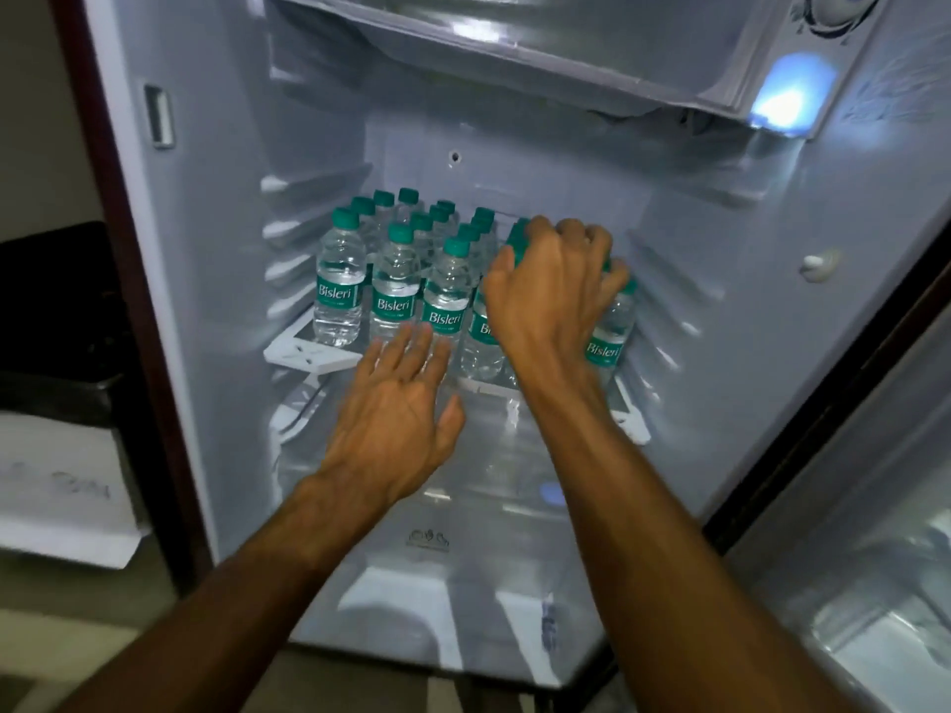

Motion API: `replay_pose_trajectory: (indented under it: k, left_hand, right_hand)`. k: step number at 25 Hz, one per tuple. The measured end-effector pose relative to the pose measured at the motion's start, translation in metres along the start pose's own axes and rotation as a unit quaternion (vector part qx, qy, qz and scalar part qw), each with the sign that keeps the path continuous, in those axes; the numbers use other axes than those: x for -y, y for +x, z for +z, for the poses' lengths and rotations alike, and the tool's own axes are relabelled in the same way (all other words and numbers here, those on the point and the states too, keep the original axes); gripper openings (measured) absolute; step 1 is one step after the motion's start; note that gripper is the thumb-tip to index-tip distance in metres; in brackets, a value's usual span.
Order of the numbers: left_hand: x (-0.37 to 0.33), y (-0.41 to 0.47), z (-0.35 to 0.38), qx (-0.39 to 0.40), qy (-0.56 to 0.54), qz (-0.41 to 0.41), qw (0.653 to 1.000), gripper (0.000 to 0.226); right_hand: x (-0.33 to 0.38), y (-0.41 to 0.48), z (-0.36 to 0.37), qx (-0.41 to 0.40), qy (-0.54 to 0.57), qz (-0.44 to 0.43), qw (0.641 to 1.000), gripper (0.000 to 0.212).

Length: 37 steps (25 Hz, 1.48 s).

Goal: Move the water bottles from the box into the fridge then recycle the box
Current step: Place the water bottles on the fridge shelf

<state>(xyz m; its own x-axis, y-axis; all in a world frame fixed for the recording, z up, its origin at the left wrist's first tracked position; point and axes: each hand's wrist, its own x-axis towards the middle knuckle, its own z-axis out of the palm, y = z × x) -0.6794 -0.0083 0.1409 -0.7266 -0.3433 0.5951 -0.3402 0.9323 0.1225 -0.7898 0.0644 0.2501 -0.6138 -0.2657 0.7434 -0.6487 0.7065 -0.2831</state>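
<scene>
I am working the stocking step: the water bottles [396, 285] are standing upright in rows on the shelf [303, 352] inside the open fridge [206, 301], green caps up. My right hand [545, 295] is reaching in and curling its fingers over the caps of the end bottles [610, 331] at the right of the rows, gripping them from above; the hand is covering them, so I cannot tell how many. My left hand [396, 419] is hovering flat with straight fingers at the front row, holding nothing, well apart from the right. The box is not showing here. I am judging that the next move calls for seating the end bottles squarely beside the rows, letting go without toppling neighbours, then drawing both arms out toward the box.
</scene>
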Motion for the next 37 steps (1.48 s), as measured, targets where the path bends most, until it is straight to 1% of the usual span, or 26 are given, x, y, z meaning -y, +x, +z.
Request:
replay_pose_trajectory:
  k: [2,4,6,8,9,14,18,21,24,26,29,31,34,37]
  left_hand:
    - [0.004,-0.009,-0.020,0.001,-0.013,-0.011,1.000,0.071]
    - [0.008,-0.017,-0.043,0.022,-0.025,-0.029,0.999,0.075]
    - [0.010,-0.023,-0.069,0.044,-0.024,-0.040,0.998,0.077]
    - [0.011,-0.022,-0.102,0.071,-0.019,-0.052,0.996,0.077]
    - [0.011,-0.021,-0.118,0.087,-0.020,-0.063,0.994,0.078]
    - [0.002,-0.019,-0.207,0.139,-0.035,-0.098,0.985,0.079]
    - [-0.011,-0.008,-0.281,0.175,-0.021,-0.120,0.977,0.078]
    - [-0.025,0.005,-0.343,0.182,-0.031,-0.125,0.975,0.077]
    - [-0.044,0.019,-0.410,0.185,-0.052,-0.123,0.974,0.076]
    - [-0.055,0.023,-0.453,0.189,-0.062,-0.119,0.973,0.077]
    - [-0.070,0.028,-0.511,0.200,-0.064,-0.110,0.971,0.076]
    - [-0.081,0.028,-0.541,0.209,-0.072,-0.108,0.969,0.075]
    - [-0.097,0.033,-0.575,0.215,-0.083,-0.087,0.969,0.076]
    - [-0.116,0.035,-0.594,0.223,-0.082,-0.069,0.969,0.076]
  right_hand:
    - [0.002,-0.026,-0.002,0.010,0.030,-0.015,0.999,0.044]
    - [0.004,-0.045,-0.009,0.045,0.056,-0.029,0.997,0.045]
    - [0.006,-0.058,-0.023,0.118,0.065,-0.046,0.990,0.050]
    - [0.006,-0.060,-0.040,0.206,0.079,-0.054,0.974,0.057]
    - [0.007,-0.059,-0.051,0.234,0.091,-0.062,0.966,0.059]
    - [0.026,-0.048,-0.118,0.275,0.149,-0.094,0.945,0.065]
    - [0.050,-0.026,-0.188,0.336,0.129,-0.113,0.926,0.065]
    - [0.069,-0.002,-0.245,0.379,0.124,-0.128,0.908,0.066]
    - [0.087,0.026,-0.306,0.427,0.089,-0.137,0.889,0.068]
    - [0.097,0.040,-0.346,0.433,0.074,-0.138,0.888,0.067]
    - [0.104,0.057,-0.409,0.419,0.112,-0.120,0.893,0.065]
    - [0.105,0.062,-0.447,0.425,0.119,-0.109,0.891,0.064]
    - [0.102,0.070,-0.491,0.415,0.103,-0.095,0.899,0.064]
    - [0.090,0.067,-0.524,0.404,0.100,-0.079,0.906,0.063]
